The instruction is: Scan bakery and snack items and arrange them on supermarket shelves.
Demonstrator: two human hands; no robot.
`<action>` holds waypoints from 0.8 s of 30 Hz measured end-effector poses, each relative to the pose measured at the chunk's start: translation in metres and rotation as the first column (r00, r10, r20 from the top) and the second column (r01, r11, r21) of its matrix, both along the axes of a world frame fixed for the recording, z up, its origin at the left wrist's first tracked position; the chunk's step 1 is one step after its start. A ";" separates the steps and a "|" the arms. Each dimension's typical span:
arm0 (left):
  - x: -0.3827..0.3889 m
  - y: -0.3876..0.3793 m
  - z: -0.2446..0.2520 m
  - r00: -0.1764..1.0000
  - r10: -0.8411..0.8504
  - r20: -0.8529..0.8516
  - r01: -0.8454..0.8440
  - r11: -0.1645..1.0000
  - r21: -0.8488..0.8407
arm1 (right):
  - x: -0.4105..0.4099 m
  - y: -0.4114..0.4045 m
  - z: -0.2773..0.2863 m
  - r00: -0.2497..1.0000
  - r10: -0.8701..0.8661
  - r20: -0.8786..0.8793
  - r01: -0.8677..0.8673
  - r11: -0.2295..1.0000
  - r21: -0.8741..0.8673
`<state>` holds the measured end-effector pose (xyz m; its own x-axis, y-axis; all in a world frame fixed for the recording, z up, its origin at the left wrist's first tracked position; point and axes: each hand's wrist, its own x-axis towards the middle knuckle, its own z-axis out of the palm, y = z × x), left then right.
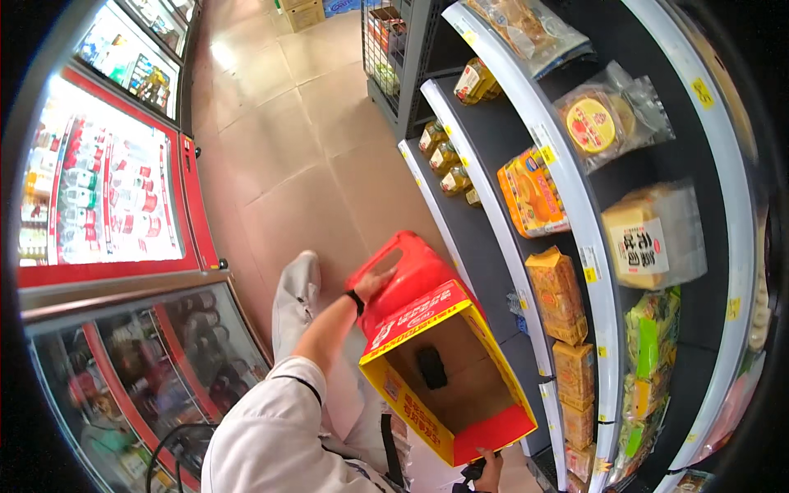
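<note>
My left hand (374,285), with a black band at its wrist, grips a red plastic piece (422,271) by the rim of its oblong opening. Against this piece rests a red and yellow printed cardboard box (419,425), tilted, its open side facing up towards me. A dark oblong patch (431,368) shows inside; whether it is an object or a cut-out I cannot tell. Down at the box's near right corner, my right hand (489,471) holds the edge, partly cut off by the picture's bottom. Something black lies beside its fingers.
Shelves (592,240) on the right carry packaged bread (641,237), an orange packet (533,192) and bottles (442,155). On the left stand a lit drinks fridge (194,203) and a low glass-fronted cooler (246,320). A tiled aisle (290,179) runs ahead; cartons (305,15) stand far off.
</note>
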<state>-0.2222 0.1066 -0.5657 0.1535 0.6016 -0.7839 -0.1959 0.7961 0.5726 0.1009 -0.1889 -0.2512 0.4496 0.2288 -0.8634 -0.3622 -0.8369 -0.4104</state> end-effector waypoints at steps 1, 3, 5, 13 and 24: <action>-0.033 0.029 0.000 1.000 0.003 0.012 -0.004 0.999 0.035 | -0.012 0.015 -0.001 0.998 -0.042 -0.048 0.041 0.999 -0.017; -0.035 0.095 0.015 0.942 -0.210 -0.261 0.207 0.978 -0.040 | -0.022 0.029 -0.004 0.998 -0.054 0.021 0.054 0.998 -0.028; -0.052 0.151 0.027 0.934 -0.238 -0.265 0.253 0.967 0.022 | -0.051 0.057 -0.001 0.996 -0.070 0.063 0.069 0.998 0.007; -0.158 0.368 0.032 0.654 -0.597 -0.466 0.670 0.743 -0.011 | -0.201 0.256 -0.005 0.975 -0.223 0.005 0.222 0.972 0.082; -0.329 0.342 0.000 0.718 -0.075 -0.692 0.408 0.851 0.331 | -0.308 0.422 -0.036 0.948 -0.257 -0.190 0.272 0.960 0.059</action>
